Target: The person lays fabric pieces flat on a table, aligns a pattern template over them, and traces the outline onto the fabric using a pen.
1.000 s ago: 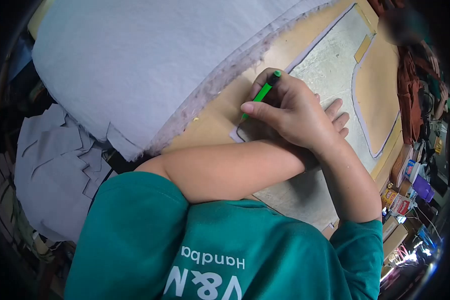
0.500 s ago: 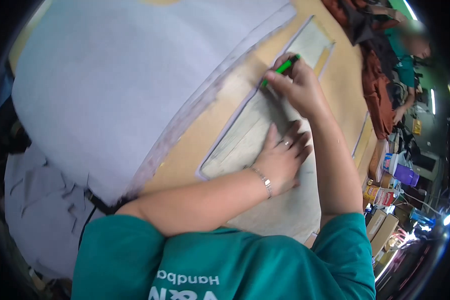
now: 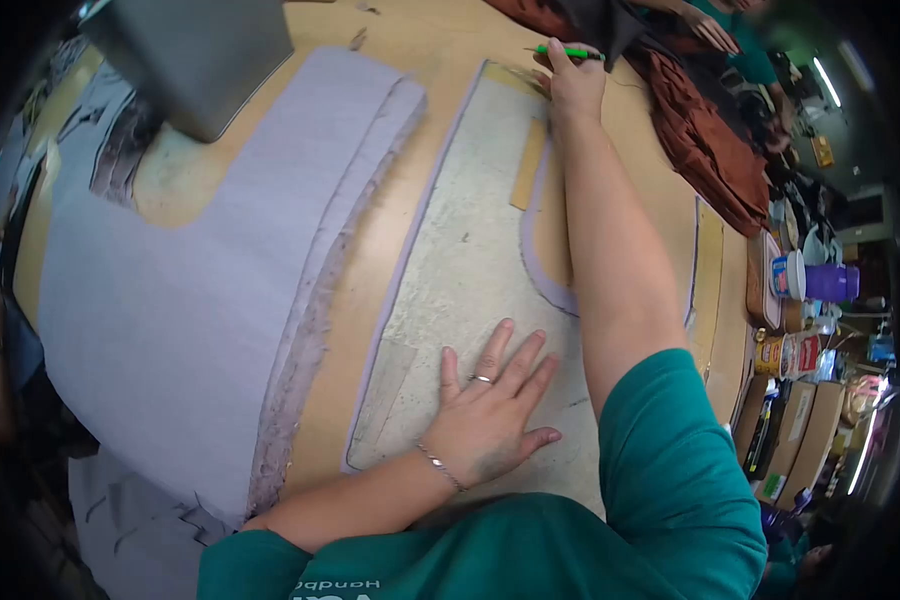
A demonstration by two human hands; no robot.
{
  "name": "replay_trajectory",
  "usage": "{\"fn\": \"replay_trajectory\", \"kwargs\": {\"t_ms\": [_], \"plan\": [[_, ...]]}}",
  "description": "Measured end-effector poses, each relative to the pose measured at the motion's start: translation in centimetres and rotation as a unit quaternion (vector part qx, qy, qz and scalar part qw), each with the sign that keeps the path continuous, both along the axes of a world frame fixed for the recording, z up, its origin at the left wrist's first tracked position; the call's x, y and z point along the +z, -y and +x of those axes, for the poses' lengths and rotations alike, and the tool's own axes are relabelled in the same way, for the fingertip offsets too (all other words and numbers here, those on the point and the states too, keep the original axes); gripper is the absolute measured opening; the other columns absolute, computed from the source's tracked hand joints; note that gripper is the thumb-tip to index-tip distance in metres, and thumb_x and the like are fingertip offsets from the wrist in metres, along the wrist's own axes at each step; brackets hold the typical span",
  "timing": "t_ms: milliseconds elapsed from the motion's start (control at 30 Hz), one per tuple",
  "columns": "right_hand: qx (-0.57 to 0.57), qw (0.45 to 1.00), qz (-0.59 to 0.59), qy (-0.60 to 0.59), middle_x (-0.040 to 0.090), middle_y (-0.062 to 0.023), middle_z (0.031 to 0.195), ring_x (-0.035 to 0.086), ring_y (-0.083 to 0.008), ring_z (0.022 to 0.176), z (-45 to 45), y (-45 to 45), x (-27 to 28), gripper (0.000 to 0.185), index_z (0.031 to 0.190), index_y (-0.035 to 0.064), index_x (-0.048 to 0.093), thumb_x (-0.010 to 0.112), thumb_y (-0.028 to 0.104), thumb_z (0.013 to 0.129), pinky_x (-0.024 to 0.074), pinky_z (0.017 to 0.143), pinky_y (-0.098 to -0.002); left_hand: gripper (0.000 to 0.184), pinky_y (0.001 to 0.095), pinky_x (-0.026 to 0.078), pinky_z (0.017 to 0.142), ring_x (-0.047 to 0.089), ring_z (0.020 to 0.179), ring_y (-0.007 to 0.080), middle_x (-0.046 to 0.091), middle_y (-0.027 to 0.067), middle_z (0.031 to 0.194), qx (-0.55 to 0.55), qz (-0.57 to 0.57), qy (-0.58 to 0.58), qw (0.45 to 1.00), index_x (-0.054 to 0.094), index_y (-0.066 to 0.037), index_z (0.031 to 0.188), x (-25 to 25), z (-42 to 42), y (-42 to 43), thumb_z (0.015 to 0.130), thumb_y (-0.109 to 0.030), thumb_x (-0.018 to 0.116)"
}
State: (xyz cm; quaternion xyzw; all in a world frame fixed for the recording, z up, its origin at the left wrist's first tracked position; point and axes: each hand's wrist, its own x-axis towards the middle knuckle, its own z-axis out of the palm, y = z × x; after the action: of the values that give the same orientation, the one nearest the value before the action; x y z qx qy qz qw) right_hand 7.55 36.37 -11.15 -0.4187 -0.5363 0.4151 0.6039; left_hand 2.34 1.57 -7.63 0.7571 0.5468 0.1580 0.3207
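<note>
My left hand (image 3: 492,418) lies flat on a worn whitish pattern board (image 3: 460,235), palm down with fingers spread, wearing a ring and a bracelet. Under the board, lavender fabric (image 3: 400,265) shows as a narrow border along its edges. At the board's far end, my right hand (image 3: 575,88) grips a green pen (image 3: 568,52) between thumb and fingers. The pen lies nearly sideways, and I cannot tell whether its tip touches anything. A curved cut-out in the board's right side sits beside my right forearm.
A thick stack of lavender fabric (image 3: 190,330) covers the left of the wooden table (image 3: 450,45). A dark grey block (image 3: 195,60) stands on it at the back. Brown fabric (image 3: 705,140) lies at the far right, near another person's hand (image 3: 710,30). Tubs (image 3: 790,275) and boxes (image 3: 805,440) line the right side.
My right hand has moved with the green pen from the board's long left edge to its far end. My left hand remains spread on the board, and the camera view has shifted.
</note>
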Motion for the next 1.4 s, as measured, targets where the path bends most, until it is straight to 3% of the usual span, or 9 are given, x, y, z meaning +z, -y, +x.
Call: {"fn": "replay_trajectory", "kwargs": {"t_ms": [167,233,300,467,667,1033,1133,1333,1400], "plan": [[-0.061,0.984,-0.064,-0.157,0.055,-0.0086,0.067,0.055,-0.0152,0.055,4.1,2.1,-1.3,0.013,0.078,0.0033,0.041,0.053,0.009,0.079,0.0446,0.043,-0.0236,0.039,0.0427,0.033,0.090,0.041,0.110,0.0307,0.048,0.0154,0.113,0.079,0.006,0.147,0.986,0.048,-0.002,0.111,1.1,-2.6,-3.9,0.080,-0.026,0.049],[-0.090,0.989,-0.047,-0.105,0.053,-0.0092,0.065,0.052,-0.0142,0.050,3.4,2.8,-0.9,0.013,0.078,0.0021,0.040,0.052,0.006,0.079,0.0441,0.043,-0.0229,0.030,0.0306,0.037,0.087,0.049,0.099,0.0322,0.055,0.0172,0.101,0.111,0.168,0.056,0.978,0.053,0.002,0.102,1.5,-3.6,-9.3,0.082,-0.020,0.047],[-0.093,0.993,-0.033,-0.069,0.053,-0.0093,0.065,0.051,-0.0135,0.048,3.3,2.7,-1.2,0.013,0.079,0.0019,0.039,0.052,0.006,0.079,0.0443,0.043,-0.0230,0.030,0.0419,0.039,0.083,0.045,0.102,0.0307,0.051,0.0111,0.108,0.139,0.255,0.010,0.957,0.049,-0.008,0.109,-0.4,-4.1,-15.6,0.081,-0.019,0.044],[-0.067,0.997,-0.029,-0.039,0.055,-0.0084,0.062,0.054,-0.0143,0.050,3.6,1.9,-2.2,0.024,0.076,0.0003,0.043,0.060,0.017,0.075,0.0435,0.047,-0.0266,0.039,0.0619,0.014,0.093,0.014,0.126,0.0285,0.024,0.0000,0.135,0.182,0.133,-0.199,0.954,0.037,-0.027,0.123,-2.8,-3.0,-23.2,0.086,-0.033,0.032],[-0.019,0.982,0.059,0.180,0.057,-0.0096,0.068,0.056,-0.0161,0.062,1.4,-3.0,-1.8,0.025,0.082,-0.0022,0.049,0.062,0.018,0.074,0.0444,0.057,-0.0285,0.041,0.0625,0.010,0.094,0.012,0.126,0.0293,0.021,0.0001,0.136,0.186,0.128,-0.188,0.956,0.034,-0.029,0.125,-3.1,-3.2,-23.4,0.085,-0.036,0.030],[0.151,0.969,-0.035,0.192,0.055,-0.0054,0.073,0.053,-0.0107,0.067,-0.5,-2.6,-0.2,0.018,0.086,0.0024,0.045,0.058,0.013,0.078,0.0434,0.059,-0.0235,0.041,0.0620,0.011,0.094,0.013,0.126,0.0294,0.022,0.0008,0.136,0.189,0.135,-0.175,0.957,0.035,-0.028,0.124,-3.3,-3.3,-23.4,0.085,-0.036,0.030],[0.084,0.950,-0.037,0.299,0.054,-0.0044,0.072,0.052,-0.0107,0.065,3.3,-2.8,0.3,0.016,0.085,0.0041,0.044,0.057,0.012,0.079,0.0427,0.058,-0.0235,0.041,0.0621,0.011,0.094,0.012,0.126,0.0294,0.022,0.0007,0.136,0.188,0.129,-0.175,0.958,0.035,-0.028,0.124,-3.3,-3.4,-23.3,0.085,-0.036,0.030],[0.035,0.995,-0.038,0.084,0.056,-0.0048,0.067,0.053,-0.0124,0.057,7.0,0.5,-1.1,0.018,0.078,0.0034,0.047,0.060,0.015,0.075,0.0435,0.052,-0.0265,0.041,0.0621,0.010,0.094,0.012,0.126,0.0295,0.021,0.0007,0.136,0.186,0.119,-0.179,0.959,0.034,-0.028,0.125,-3.2,-3.1,-23.5,0.085,-0.038,0.030],[-0.017,0.990,0.023,0.136,0.057,-0.0058,0.067,0.055,-0.0129,0.059,6.5,0.4,-2.3,0.018,0.079,0.0025,0.048,0.060,0.015,0.075,0.0444,0.054,-0.0272,0.042,0.0620,0.010,0.094,0.012,0.126,0.0295,0.021,0.0005,0.136,0.184,0.117,-0.186,0.958,0.034,-0.028,0.125,-3.0,-3.2,-23.5,0.085,-0.039,0.030]]}}
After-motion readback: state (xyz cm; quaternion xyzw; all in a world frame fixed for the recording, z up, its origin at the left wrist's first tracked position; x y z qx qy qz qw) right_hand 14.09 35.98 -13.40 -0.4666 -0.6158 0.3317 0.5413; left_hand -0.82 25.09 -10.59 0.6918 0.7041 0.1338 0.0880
